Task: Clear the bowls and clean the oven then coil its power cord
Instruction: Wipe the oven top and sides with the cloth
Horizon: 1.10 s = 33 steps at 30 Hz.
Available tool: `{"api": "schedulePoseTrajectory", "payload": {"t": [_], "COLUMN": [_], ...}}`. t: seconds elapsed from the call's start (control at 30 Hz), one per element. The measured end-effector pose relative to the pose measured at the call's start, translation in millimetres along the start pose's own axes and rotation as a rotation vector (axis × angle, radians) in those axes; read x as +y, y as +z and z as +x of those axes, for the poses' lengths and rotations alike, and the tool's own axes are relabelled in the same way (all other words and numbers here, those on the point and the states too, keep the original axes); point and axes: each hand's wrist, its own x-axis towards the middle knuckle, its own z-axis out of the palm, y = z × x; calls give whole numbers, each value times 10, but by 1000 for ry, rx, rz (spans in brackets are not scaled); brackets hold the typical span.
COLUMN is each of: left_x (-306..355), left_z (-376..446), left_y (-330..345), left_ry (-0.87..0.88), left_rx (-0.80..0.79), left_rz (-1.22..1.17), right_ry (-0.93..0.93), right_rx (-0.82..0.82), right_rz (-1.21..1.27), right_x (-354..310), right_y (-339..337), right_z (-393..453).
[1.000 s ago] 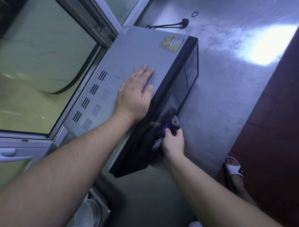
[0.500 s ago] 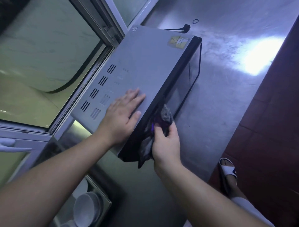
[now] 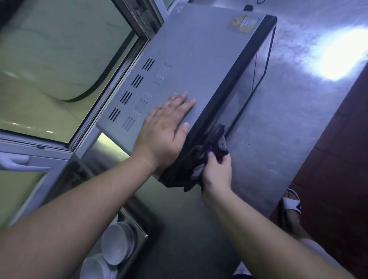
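Observation:
A grey oven (image 3: 199,51) with a black glass door stands on the steel counter (image 3: 288,119). My left hand (image 3: 167,129) lies flat on the oven's top near the front edge, fingers straight. My right hand (image 3: 217,175) grips a dark crumpled cloth (image 3: 218,143) and holds it against the lower end of the black door. The plug of the power cord (image 3: 247,7) shows at the top edge, behind the oven. White bowls (image 3: 115,245) sit in a sink at the bottom left.
A window with a metal frame (image 3: 127,59) runs along the oven's left side. The counter's right edge drops to a dark red floor (image 3: 338,159), where a foot in a white sandal (image 3: 290,203) stands. A small black ring (image 3: 259,1) lies near the plug.
My right hand with the cloth has slid along the door's lower end. My left hand has shifted back along the oven's top. The view has tilted down, showing the bowls.

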Motion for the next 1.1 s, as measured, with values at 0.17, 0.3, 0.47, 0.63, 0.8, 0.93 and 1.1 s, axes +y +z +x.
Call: {"api": "schedulePoseTrajectory", "payload": {"t": [0.17,0.3,0.47,0.63,0.8,0.93,1.1], "left_x": [13,12,10,13,-5,-8,8], "left_z": [-7,-12,-15,-19,-4,-2,-7], "left_y": [4,9,9,8,13,6,5], "left_ry": [-12,-17,-20,-29,-20,-16,-27], "left_rx": [11,12,8,4,6,9,1], "left_rz": [6,5,-2,-16,-25,-22,-16], "right_ry": [-88,-214,-146,82,158,104,15], "right_rx": [-181,-213,-76,5,-23,-170,-209], "right_rz": [19,24,-83,-105,-78,-106,-97], "right_x": [-151,-145,60,228,307,-138,-185], "right_y": [-66,-113,-76,-68,-5,-28,-73], "right_z": [-904,-1027,-608,-191,-378,-1193,-1366]}}
